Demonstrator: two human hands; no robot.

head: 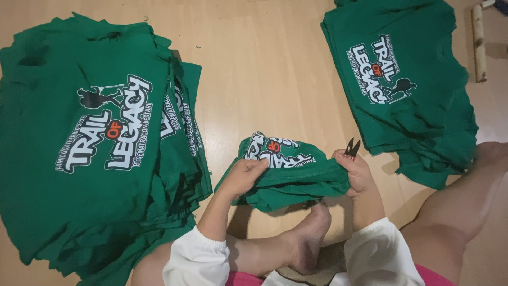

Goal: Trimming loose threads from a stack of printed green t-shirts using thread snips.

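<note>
1. We look down from the head camera and see a person sitting on a light wooden floor [264,63].
2. We see a folded green shirt [288,177] in the middle, just in front of the person. It has white and orange print on top.
3. The left hand [244,177] is closed on the left edge of this shirt. The fingers are curled over the cloth and pinch it.
4. The right hand [355,172] is closed on the right edge of the same shirt.
5. The right hand also holds small black snips [352,148]. The 2 dark tips stick up above the fingers and stand a little apart.
6. Both arms have white sleeves [378,254] pushed up near the elbows.
7. A bare foot [309,238] rests on the floor just under the shirt, between the 2 arms. The toes touch or nearly touch the shirt's bottom edge; we cannot tell which.
8. A bare leg [455,212] stretches out to the right.
9. On the left we see a big pile of green shirts [90,137] with the same print. The shirts lie flat, 1 on top of another, and the edges fan out on the right side.
10. At the top right we see another pile of green shirts [397,79]. It is well apart from the shirt in the hands.
11. A pale stick [479,45] lies on the floor beside the right pile.
</note>
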